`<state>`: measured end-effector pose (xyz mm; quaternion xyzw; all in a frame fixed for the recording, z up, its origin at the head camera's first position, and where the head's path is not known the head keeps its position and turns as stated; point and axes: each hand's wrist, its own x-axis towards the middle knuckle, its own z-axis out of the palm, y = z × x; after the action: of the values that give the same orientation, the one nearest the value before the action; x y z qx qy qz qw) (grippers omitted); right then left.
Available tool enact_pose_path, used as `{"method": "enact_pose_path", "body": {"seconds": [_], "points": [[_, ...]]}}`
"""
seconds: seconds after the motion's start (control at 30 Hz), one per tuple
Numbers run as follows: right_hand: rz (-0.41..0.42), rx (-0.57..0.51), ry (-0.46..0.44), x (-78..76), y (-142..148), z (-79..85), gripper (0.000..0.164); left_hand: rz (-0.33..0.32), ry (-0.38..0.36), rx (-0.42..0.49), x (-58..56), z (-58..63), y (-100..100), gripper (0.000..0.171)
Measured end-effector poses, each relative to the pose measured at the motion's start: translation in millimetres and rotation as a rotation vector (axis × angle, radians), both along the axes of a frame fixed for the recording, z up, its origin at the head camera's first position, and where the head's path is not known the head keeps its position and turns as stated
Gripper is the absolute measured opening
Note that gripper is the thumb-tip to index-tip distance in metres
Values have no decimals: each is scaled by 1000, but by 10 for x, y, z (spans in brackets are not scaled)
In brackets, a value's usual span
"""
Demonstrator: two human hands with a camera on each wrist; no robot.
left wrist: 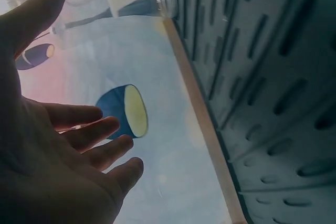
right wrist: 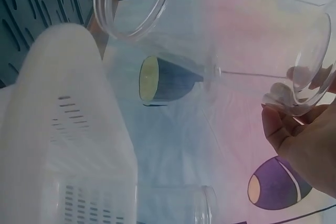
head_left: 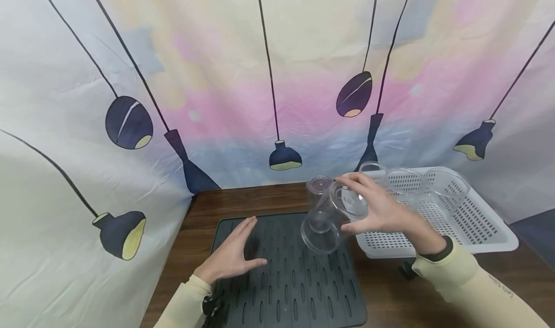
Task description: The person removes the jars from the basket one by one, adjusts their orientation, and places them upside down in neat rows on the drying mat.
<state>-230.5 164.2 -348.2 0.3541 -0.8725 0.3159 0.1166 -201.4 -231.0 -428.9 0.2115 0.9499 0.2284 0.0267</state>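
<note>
My right hand [head_left: 377, 205] holds a clear plastic cup [head_left: 349, 202] near its base, thumb on one side and fingers on the other. The cup tilts with its mouth down and toward the left, above the dark drying mat [head_left: 282, 280]. Just behind it a second clear cup [head_left: 318, 184] stands bottom up, partly seen through the first. To the left, over the mat, my left hand [head_left: 230, 253] is spread and holds nothing; the left wrist view also shows its fingers [left wrist: 86, 135] apart from any object.
At the right a white perforated basket [head_left: 481, 248] holds several clear cups, one of them a wide cup [head_left: 448, 183] near its back. The wooden table [head_left: 256, 198] meets a curtain [head_left: 243, 164] printed with hanging lamps behind the mat.
</note>
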Motion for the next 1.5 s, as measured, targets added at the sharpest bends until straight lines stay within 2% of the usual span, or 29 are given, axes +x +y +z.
{"method": "enact_pose_path", "body": {"seconds": [0.17, 0.4, 0.9, 1.5], "points": [[32, 13, 23, 10, -51, -44, 100, -3, 5, -38, 37, -78, -100, 104], [7, 58, 67, 37, -91, -82, 102, 17, -21, -59, 53, -183, -190, 104], [9, 103, 71, 38, -158, -211, 101, 13, -67, -98, 123, -353, -349, 109], [-16, 162, 89, 23, -204, -307, 101, 39, -137, -94, 205, -434, -499, 114]]}}
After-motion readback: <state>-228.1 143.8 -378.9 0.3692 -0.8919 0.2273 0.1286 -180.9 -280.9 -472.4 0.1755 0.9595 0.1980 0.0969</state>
